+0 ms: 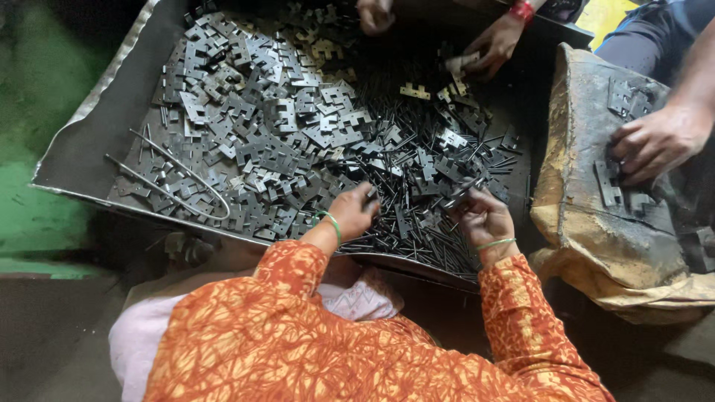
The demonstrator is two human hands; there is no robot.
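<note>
My left hand rests at the near edge of a large grey tray, fingers pinched on a small flat metal hinge piece among thin metal pins. My right hand is closed on a dark hinge piece with a pin at its tip. Both wrists wear green bangles and orange patterned sleeves. A heap of notched grey metal plates fills the tray's left and middle.
A bent wire loop lies on the tray's left. A worn sack with hinge pieces on it stands at right, another person's hand on it. Two more hands work at the tray's far side. Green floor lies left.
</note>
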